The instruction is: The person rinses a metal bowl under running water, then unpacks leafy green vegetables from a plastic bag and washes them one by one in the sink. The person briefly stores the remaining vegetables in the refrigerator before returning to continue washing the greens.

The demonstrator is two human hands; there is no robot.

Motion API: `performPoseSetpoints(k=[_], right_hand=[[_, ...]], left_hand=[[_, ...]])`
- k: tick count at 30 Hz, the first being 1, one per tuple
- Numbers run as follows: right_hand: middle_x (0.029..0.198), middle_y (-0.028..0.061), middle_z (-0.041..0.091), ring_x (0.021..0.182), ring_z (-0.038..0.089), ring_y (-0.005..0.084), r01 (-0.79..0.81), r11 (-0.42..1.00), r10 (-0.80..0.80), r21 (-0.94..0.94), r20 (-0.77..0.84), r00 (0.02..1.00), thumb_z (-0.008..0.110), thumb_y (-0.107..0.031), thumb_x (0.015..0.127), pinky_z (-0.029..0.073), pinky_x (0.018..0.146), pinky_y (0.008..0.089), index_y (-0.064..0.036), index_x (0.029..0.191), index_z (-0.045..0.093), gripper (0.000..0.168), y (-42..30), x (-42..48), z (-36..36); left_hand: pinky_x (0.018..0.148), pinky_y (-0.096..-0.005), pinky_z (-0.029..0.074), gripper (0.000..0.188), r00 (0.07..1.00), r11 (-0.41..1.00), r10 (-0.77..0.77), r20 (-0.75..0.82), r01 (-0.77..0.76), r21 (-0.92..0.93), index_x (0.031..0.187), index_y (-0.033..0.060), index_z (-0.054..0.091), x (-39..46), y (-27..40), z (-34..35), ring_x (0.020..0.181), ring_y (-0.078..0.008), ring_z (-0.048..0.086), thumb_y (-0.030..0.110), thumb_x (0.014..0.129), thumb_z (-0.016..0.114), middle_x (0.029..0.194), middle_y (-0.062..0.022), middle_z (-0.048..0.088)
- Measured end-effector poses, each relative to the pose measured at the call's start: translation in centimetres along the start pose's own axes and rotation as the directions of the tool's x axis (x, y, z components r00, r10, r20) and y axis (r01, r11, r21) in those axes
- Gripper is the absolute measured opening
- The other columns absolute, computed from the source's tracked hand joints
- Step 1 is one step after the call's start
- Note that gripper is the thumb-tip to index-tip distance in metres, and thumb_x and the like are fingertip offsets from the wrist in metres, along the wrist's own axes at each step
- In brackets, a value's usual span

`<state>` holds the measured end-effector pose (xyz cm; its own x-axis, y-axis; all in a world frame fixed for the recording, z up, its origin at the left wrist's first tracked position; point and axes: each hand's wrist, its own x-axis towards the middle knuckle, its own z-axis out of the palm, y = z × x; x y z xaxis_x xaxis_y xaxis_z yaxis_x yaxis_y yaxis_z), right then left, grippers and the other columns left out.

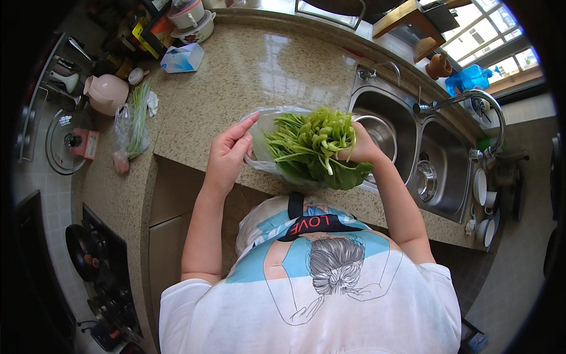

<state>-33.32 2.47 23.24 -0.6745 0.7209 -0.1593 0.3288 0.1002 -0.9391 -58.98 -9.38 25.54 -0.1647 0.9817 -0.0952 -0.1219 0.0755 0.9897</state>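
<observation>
A bunch of leafy green vegetables is gripped at its right side by my right hand, cut stems facing up and dark leaves below. Its left part overlaps the mouth of a clear plastic bag. My left hand pinches the bag's left edge between thumb and fingers, with the index finger extended. Both hands are above the front edge of the speckled stone countertop. The greens hide the lower part of the bag, and my right fingers are partly behind the stems.
A double steel sink with a curved faucet is on the right. On the left lie bagged green onions, a glass lid and a pink pot. A tissue box stands further back.
</observation>
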Motion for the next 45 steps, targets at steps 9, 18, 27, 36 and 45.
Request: performPoseSetpoints(k=[9, 18, 27, 36, 45], right_hand=[[0.101, 0.0065, 0.060, 0.093, 0.056, 0.0150, 0.021, 0.999, -0.017, 0.025, -0.138, 0.990, 0.073, -0.005, 0.059, 0.045, 0.083, 0.0295, -0.005, 0.106, 0.056, 0.050, 1.4, -1.0, -0.7], [0.105, 0.0078, 0.060, 0.095, 0.056, 0.0208, 0.245, 0.710, -0.006, 0.660, -0.343, 0.939, 0.071, -0.011, 0.066, 0.045, 0.085, 0.0339, -0.007, 0.109, 0.057, 0.045, 1.9, -1.3, -2.5], [0.104, 0.0079, 0.060, 0.094, 0.057, 0.0210, 0.331, 0.583, 0.039, 0.742, -0.432, 0.901, 0.071, -0.013, 0.067, 0.046, 0.084, 0.0342, -0.007, 0.109, 0.057, 0.045, 2.2, -3.2, -4.7], [0.103, 0.0080, 0.060, 0.093, 0.057, 0.0213, 0.408, 0.502, 0.101, 0.763, -0.520, 0.848, 0.071, -0.015, 0.068, 0.046, 0.084, 0.0344, -0.007, 0.109, 0.057, 0.045, 3.8, -8.2, -6.5], [0.102, 0.0081, 0.061, 0.092, 0.057, 0.0215, 0.510, 0.391, 0.210, 0.766, -0.614, 0.761, 0.072, -0.016, 0.068, 0.046, 0.083, 0.0347, -0.007, 0.109, 0.056, 0.045, 7.3, -14.8, -8.4]], left_hand=[[0.057, -0.0179, 0.034, 0.041, 0.999, 0.996, 0.009, 0.032, -0.011, 0.089, 0.123, -0.0007, 0.046, 0.0, 0.4, 0.3, 0.062, -0.0039, 0.041, 0.005, 0.083, 0.047, 0.071, 0.0045, 0.045], [0.049, -0.0148, 0.035, 0.044, 0.996, 0.999, -0.024, 0.085, 0.021, 0.033, 0.125, 0.0054, 0.047, -0.5, 0.7, 0.7, 0.057, 0.0002, 0.039, 0.002, 0.081, 0.050, 0.079, 0.0051, 0.044], [0.049, -0.0148, 0.037, 0.046, 0.991, 0.998, -0.069, 0.114, 0.070, -0.006, 0.125, 0.0056, 0.046, -0.3, 1.1, 1.5, 0.059, 0.0000, 0.041, 0.001, 0.079, 0.052, 0.080, 0.0050, 0.046], [0.049, -0.0159, 0.037, 0.048, 0.990, 0.999, -0.043, 0.133, 0.047, -0.025, 0.125, 0.0035, 0.046, 0.4, 0.6, 2.0, 0.060, -0.0019, 0.043, 0.001, 0.078, 0.052, 0.079, 0.0031, 0.047], [0.053, -0.0153, 0.033, 0.049, 0.993, 0.998, -0.056, 0.104, 0.053, 0.024, 0.126, 0.0007, 0.043, 1.2, 0.2, 4.0, 0.061, -0.0024, 0.040, -0.001, 0.078, 0.050, 0.078, 0.0035, 0.045]])
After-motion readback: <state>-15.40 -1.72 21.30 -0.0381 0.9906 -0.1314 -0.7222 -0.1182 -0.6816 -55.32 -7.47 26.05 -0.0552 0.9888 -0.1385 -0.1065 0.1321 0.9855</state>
